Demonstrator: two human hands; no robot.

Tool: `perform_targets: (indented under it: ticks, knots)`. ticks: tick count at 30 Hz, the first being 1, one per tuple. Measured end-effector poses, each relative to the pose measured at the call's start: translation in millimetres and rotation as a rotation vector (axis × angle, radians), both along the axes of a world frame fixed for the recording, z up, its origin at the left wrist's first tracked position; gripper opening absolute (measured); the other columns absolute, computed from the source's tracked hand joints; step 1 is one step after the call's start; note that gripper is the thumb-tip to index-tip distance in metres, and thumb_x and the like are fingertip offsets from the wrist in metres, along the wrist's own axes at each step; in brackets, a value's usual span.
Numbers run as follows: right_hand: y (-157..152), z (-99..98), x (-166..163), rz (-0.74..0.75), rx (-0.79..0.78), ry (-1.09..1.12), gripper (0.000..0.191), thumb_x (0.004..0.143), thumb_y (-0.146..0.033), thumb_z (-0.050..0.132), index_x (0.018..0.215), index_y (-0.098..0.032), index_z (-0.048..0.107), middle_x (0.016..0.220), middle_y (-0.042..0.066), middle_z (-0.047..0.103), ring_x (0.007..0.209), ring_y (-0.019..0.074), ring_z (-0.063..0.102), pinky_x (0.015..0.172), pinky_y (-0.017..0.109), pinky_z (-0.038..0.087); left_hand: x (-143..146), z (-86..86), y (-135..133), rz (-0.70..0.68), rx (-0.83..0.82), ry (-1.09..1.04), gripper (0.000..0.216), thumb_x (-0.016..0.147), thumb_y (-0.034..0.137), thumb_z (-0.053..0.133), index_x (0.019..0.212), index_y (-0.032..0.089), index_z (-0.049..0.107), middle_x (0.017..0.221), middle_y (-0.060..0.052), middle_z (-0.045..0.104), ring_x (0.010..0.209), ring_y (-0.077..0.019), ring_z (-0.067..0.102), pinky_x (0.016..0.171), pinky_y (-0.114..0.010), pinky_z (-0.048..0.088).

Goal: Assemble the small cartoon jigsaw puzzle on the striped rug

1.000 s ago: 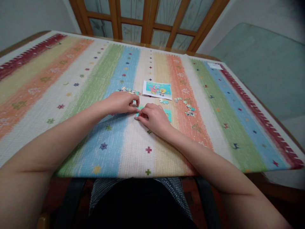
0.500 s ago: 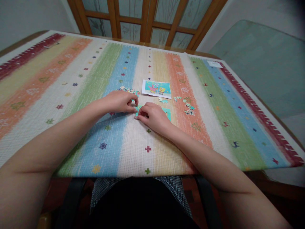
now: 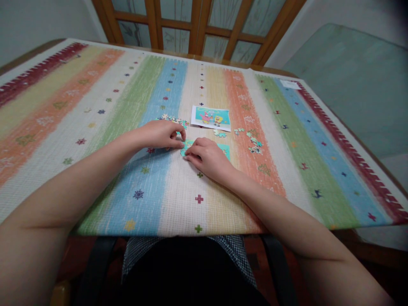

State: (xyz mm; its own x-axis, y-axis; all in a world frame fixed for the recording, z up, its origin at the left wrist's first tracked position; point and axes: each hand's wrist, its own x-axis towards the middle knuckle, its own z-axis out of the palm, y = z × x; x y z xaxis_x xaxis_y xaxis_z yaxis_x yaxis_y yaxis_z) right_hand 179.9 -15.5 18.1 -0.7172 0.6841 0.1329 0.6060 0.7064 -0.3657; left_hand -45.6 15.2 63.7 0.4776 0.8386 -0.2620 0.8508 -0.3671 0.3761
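Observation:
A partly joined jigsaw puzzle, mostly turquoise, lies on the striped tablecloth under my hands. My left hand is at its left edge, fingers curved, with a small gap between thumb and forefinger; no piece shows in that gap. Over the puzzle's left part, my right hand has its thumb and fingers pinched together at a puzzle piece on the lower left edge. The right hand covers much of the puzzle's middle. Just beyond lies a reference picture with cartoon figures on turquoise.
Loose puzzle pieces are heaped behind my left hand. A few joined pieces lie below the picture, and more pieces are scattered to the right. A white paper rests at the far right of the tablecloth.
My right hand's fingertips have shifted slightly on the puzzle's left edge, uncovering a bit more of it. My left hand stays nearly in place. The whole view has moved slightly.

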Motion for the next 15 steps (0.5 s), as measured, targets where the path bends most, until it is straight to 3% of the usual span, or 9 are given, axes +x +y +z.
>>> perform_targets:
  ticks: [15]
  knots:
    - [1.7, 0.2, 2.8, -0.024, -0.054, 0.062, 0.010, 0.102, -0.021, 0.073, 0.094, -0.018, 0.079, 0.098, 0.008, 0.070, 0.099, 0.0234, 0.063, 0.090, 0.035, 0.043, 2.1, 2.3, -0.5, 0.021, -0.028, 0.007, 0.029, 0.094, 0.041, 0.067, 0.115, 0.023, 0.073, 0.072, 0.002, 0.073, 0.067, -0.0151, 0.063, 0.064, -0.027, 0.032]
